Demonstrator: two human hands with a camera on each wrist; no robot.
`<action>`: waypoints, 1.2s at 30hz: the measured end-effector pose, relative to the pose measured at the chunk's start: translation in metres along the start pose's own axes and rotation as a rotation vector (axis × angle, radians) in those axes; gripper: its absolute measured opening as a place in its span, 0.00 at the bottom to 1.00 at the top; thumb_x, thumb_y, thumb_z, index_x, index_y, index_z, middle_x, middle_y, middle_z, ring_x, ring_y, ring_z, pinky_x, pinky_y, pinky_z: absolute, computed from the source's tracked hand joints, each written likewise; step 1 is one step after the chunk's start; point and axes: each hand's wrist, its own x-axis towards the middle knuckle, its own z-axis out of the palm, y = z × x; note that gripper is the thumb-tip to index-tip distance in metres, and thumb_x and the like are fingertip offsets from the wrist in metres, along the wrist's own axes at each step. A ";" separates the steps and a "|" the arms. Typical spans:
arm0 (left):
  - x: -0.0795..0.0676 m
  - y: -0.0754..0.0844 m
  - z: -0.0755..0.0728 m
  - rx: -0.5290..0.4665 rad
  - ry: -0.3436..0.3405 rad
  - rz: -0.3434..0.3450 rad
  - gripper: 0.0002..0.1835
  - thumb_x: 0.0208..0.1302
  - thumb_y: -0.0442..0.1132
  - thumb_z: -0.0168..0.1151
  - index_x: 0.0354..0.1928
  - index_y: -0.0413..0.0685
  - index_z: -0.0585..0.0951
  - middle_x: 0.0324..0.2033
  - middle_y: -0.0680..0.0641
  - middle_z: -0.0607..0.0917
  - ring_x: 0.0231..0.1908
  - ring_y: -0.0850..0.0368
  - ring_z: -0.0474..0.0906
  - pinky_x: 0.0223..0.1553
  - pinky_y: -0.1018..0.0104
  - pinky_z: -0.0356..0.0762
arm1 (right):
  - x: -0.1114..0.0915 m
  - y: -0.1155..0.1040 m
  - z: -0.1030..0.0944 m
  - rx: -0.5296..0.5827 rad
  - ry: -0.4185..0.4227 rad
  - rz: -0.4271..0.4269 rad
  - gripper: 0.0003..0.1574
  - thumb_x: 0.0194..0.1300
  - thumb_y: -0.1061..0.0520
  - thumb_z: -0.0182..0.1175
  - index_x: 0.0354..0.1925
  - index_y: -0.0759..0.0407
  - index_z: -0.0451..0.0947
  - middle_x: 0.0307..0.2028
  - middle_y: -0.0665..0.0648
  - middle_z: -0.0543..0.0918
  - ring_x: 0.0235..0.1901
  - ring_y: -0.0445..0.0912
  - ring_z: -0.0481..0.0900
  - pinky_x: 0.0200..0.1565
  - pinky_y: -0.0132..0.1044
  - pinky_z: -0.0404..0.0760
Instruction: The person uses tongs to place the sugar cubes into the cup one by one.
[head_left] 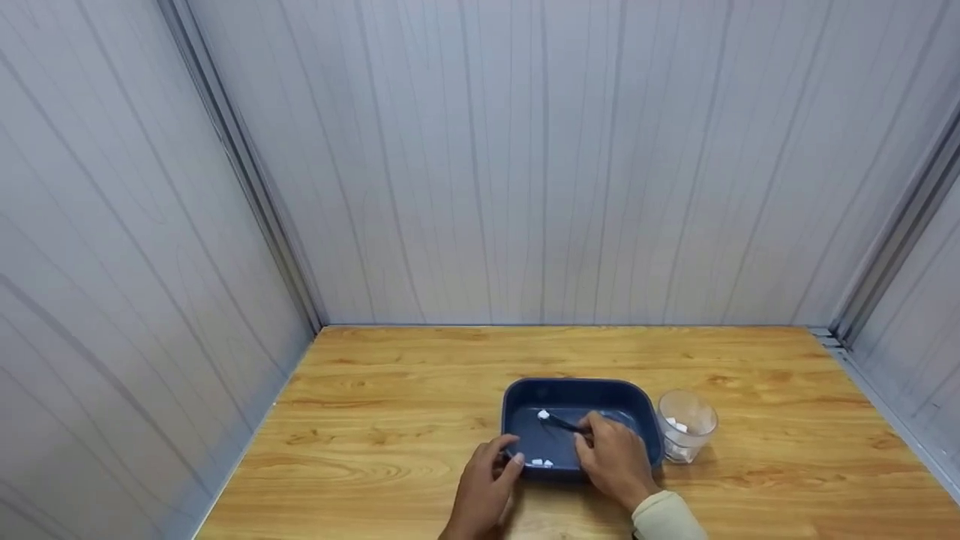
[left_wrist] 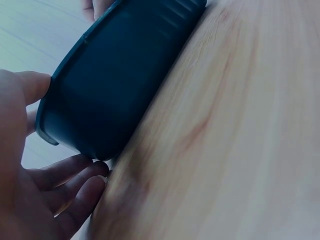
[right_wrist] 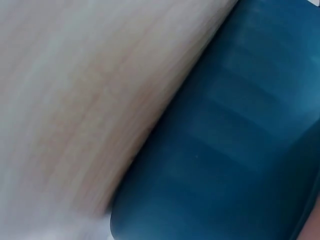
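A: Left hand [head_left: 484,480]?
B: Clamped on the near-left corner of the blue dish [head_left: 581,388], thumb and forefinger at the rim. Left wrist view: other fingers low, by the base. Probably a brace, so the dish doesn't slide.

A: Right hand [head_left: 615,454]?
B: Apart from the left, over the dish's near-right side, pinching a thin dark tool [head_left: 566,424]. Tweezers or spoon: cannot tell. A slim tip presumably suits pieces this small.

A: Dish position?
B: On the worktop [head_left: 375,420], about midway between left and right edges, well short of the far edge.

A: Glass [head_left: 703,433]?
B: Just beside the dish, towards the worktop's right edge, white cubes [head_left: 676,426] inside. Judged a handy spot: short reach for the right hand.

A: Piece being worked?
B: One white cube [head_left: 543,415] at the tool's tip, inside the dish, farther out than both hands. Gripped or only touched, cannot tell. Loose white bits [head_left: 537,463] lie by the near wall, between the hands.
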 end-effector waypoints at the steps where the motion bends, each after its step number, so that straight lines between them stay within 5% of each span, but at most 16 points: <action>1: 0.000 0.000 0.000 -0.002 0.000 0.000 0.18 0.64 0.54 0.54 0.54 0.61 0.76 0.43 0.55 0.75 0.43 0.62 0.73 0.43 0.64 0.74 | 0.000 0.000 -0.001 0.002 -0.003 0.004 0.08 0.50 0.55 0.67 0.30 0.49 0.77 0.26 0.48 0.81 0.27 0.43 0.78 0.30 0.44 0.75; 22: 0.000 0.001 -0.001 0.011 0.018 0.032 0.19 0.64 0.56 0.55 0.54 0.60 0.76 0.42 0.55 0.75 0.41 0.63 0.73 0.43 0.64 0.74 | -0.004 0.004 -0.012 0.024 0.038 -0.012 0.09 0.50 0.56 0.67 0.30 0.49 0.76 0.21 0.44 0.75 0.21 0.40 0.71 0.24 0.41 0.70; 36: -0.001 0.003 -0.001 0.011 0.031 0.040 0.18 0.64 0.54 0.55 0.54 0.59 0.76 0.42 0.54 0.76 0.41 0.64 0.74 0.42 0.66 0.74 | -0.008 0.010 -0.018 0.021 0.109 -0.014 0.09 0.48 0.57 0.68 0.30 0.51 0.77 0.23 0.47 0.79 0.22 0.42 0.75 0.25 0.43 0.72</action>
